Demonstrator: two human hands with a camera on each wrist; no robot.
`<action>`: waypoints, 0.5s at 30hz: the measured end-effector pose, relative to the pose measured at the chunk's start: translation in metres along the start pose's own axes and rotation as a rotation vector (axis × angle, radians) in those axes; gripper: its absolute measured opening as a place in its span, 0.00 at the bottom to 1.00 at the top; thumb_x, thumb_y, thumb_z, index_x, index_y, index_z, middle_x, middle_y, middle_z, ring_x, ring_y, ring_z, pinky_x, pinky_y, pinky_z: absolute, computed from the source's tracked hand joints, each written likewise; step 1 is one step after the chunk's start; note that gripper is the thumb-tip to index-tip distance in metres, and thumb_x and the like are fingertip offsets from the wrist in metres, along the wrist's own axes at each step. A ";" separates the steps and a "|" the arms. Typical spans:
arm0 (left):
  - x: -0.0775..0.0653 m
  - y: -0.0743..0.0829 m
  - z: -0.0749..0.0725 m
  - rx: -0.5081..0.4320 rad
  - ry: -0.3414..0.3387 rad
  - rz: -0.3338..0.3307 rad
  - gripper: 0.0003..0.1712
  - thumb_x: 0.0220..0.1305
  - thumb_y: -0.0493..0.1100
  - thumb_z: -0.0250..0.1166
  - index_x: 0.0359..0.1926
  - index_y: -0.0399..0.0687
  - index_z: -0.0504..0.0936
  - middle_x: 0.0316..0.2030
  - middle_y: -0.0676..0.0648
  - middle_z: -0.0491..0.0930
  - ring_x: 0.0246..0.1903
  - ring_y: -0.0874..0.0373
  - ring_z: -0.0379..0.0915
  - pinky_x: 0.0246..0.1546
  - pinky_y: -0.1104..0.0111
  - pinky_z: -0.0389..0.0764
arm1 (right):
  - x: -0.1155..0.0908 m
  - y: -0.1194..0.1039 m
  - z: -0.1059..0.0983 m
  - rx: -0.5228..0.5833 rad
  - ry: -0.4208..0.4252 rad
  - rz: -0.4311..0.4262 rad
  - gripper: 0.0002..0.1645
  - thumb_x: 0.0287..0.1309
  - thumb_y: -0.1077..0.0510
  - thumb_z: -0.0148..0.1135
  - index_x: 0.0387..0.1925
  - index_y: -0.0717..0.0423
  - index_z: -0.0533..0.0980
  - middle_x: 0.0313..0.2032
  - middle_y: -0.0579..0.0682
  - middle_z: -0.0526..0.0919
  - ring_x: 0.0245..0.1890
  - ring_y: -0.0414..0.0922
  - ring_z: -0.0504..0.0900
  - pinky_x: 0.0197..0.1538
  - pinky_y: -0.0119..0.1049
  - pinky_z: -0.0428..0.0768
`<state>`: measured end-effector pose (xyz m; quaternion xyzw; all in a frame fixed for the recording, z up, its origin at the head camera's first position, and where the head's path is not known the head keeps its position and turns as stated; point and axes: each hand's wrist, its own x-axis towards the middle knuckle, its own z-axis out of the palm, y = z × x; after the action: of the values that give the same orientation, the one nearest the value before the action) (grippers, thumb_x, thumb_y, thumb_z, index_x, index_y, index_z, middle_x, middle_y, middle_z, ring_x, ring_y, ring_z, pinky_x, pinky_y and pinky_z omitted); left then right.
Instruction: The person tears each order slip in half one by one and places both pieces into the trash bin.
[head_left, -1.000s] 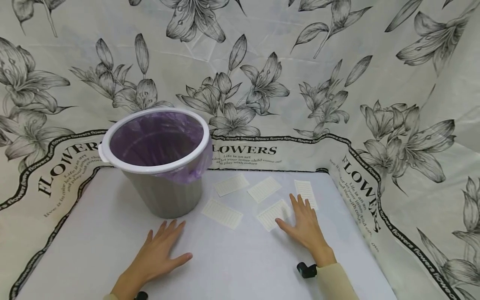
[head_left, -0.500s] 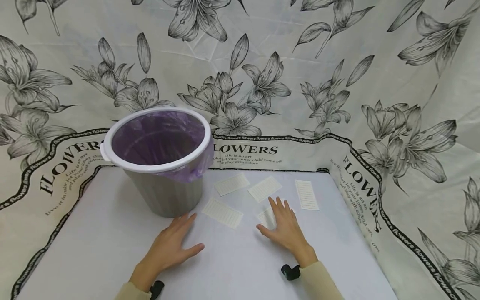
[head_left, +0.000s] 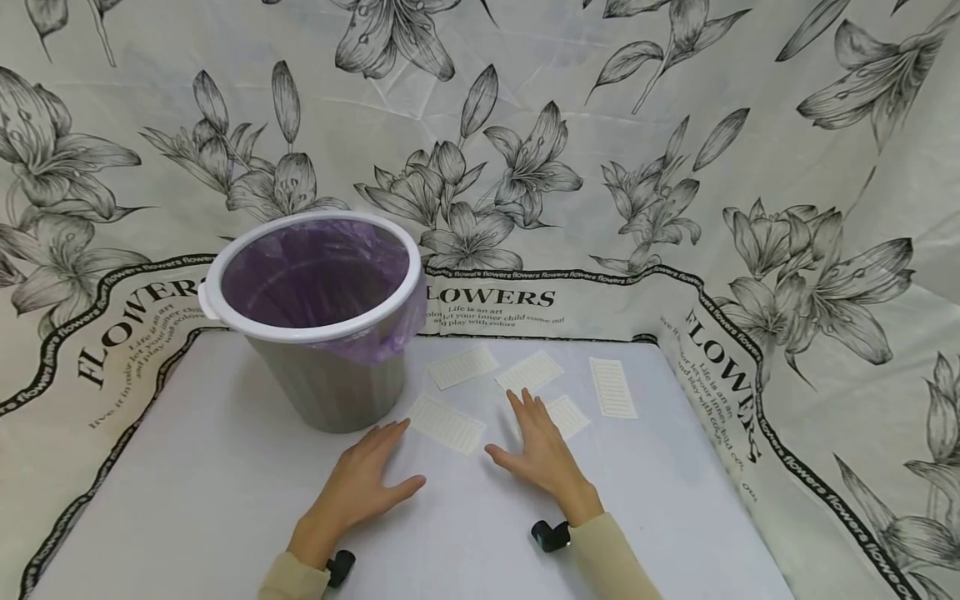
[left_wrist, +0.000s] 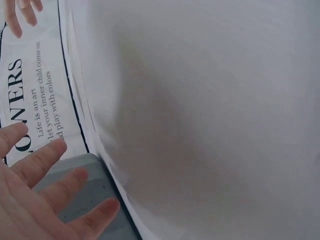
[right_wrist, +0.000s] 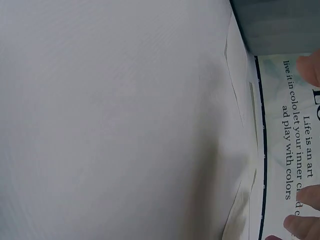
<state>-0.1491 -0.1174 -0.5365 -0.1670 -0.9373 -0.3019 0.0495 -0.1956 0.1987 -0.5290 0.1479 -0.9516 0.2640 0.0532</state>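
Observation:
Several small white paper slips printed with lines lie flat on the table. My left hand point(head_left: 362, 477), fingers straight and thumb spread, has its fingertips by the left corner of the front-left slip point(head_left: 447, 423). My right hand point(head_left: 546, 450) is spread in the same way and overlaps part of the front-right slip point(head_left: 567, 416) in the head view. Its fingertips point at the back-middle slip point(head_left: 529, 370). Neither hand holds anything. In the left wrist view my left fingers point(left_wrist: 50, 170) show in front of the grey bin. Only a few right fingertips point(right_wrist: 307, 197) appear in the right wrist view.
A grey bin point(head_left: 330, 387) with a white rim and purple liner stands at the back left, just beyond my left fingertips. Other slips lie at the back left point(head_left: 462, 367) and far right point(head_left: 612, 388). A flower-printed cloth point(head_left: 487, 150) hangs behind the white table point(head_left: 465, 542).
My left hand has moved right and slightly forward, from below the bin toward the slips. My right hand has moved left, uncovering the far-right slip. The slips stay where they were.

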 end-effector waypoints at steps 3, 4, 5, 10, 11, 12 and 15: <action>0.006 0.002 0.002 -0.012 -0.006 0.021 0.52 0.60 0.70 0.69 0.77 0.49 0.66 0.73 0.41 0.70 0.71 0.37 0.67 0.67 0.41 0.71 | 0.002 -0.007 0.004 0.008 -0.022 0.003 0.57 0.56 0.32 0.69 0.80 0.49 0.58 0.78 0.63 0.58 0.78 0.68 0.55 0.69 0.72 0.65; 0.008 0.003 0.002 -0.022 -0.010 0.026 0.51 0.61 0.69 0.68 0.77 0.50 0.65 0.73 0.41 0.69 0.72 0.37 0.65 0.68 0.41 0.71 | 0.003 -0.010 0.005 0.012 -0.026 0.000 0.57 0.56 0.33 0.69 0.79 0.49 0.59 0.78 0.63 0.59 0.78 0.67 0.56 0.69 0.71 0.65; 0.010 0.003 0.003 -0.034 -0.014 0.030 0.51 0.61 0.69 0.68 0.77 0.50 0.65 0.74 0.41 0.68 0.73 0.38 0.64 0.68 0.41 0.70 | 0.004 -0.012 0.006 0.015 -0.029 0.001 0.56 0.56 0.33 0.69 0.79 0.49 0.59 0.78 0.62 0.60 0.77 0.67 0.57 0.69 0.71 0.66; 0.021 0.003 0.003 -0.074 -0.025 0.064 0.49 0.63 0.65 0.69 0.78 0.50 0.64 0.74 0.39 0.67 0.74 0.37 0.62 0.70 0.41 0.68 | 0.010 -0.018 0.015 0.042 -0.007 -0.019 0.52 0.57 0.38 0.71 0.77 0.54 0.63 0.74 0.62 0.67 0.74 0.63 0.66 0.71 0.63 0.69; 0.024 0.003 0.003 -0.073 -0.029 0.068 0.48 0.64 0.64 0.69 0.77 0.49 0.65 0.74 0.38 0.67 0.73 0.37 0.62 0.70 0.41 0.68 | 0.011 -0.018 0.017 0.054 -0.005 -0.020 0.51 0.57 0.39 0.71 0.76 0.55 0.63 0.73 0.61 0.68 0.73 0.62 0.67 0.72 0.61 0.69; 0.026 0.003 0.004 -0.071 -0.032 0.071 0.48 0.64 0.63 0.70 0.77 0.48 0.65 0.74 0.38 0.67 0.73 0.37 0.63 0.70 0.41 0.68 | 0.013 -0.019 0.019 0.066 -0.004 -0.023 0.51 0.57 0.40 0.72 0.76 0.56 0.64 0.72 0.61 0.70 0.72 0.62 0.68 0.72 0.60 0.69; 0.032 0.002 0.006 -0.072 -0.040 0.075 0.47 0.64 0.61 0.70 0.77 0.47 0.65 0.74 0.39 0.68 0.73 0.38 0.64 0.71 0.43 0.68 | 0.015 -0.020 0.024 0.098 -0.009 -0.032 0.48 0.58 0.43 0.72 0.74 0.59 0.66 0.69 0.62 0.73 0.69 0.63 0.71 0.70 0.58 0.72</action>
<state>-0.1784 -0.1038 -0.5341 -0.2099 -0.9196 -0.3300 0.0359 -0.2046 0.1659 -0.5370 0.1665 -0.9353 0.3087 0.0457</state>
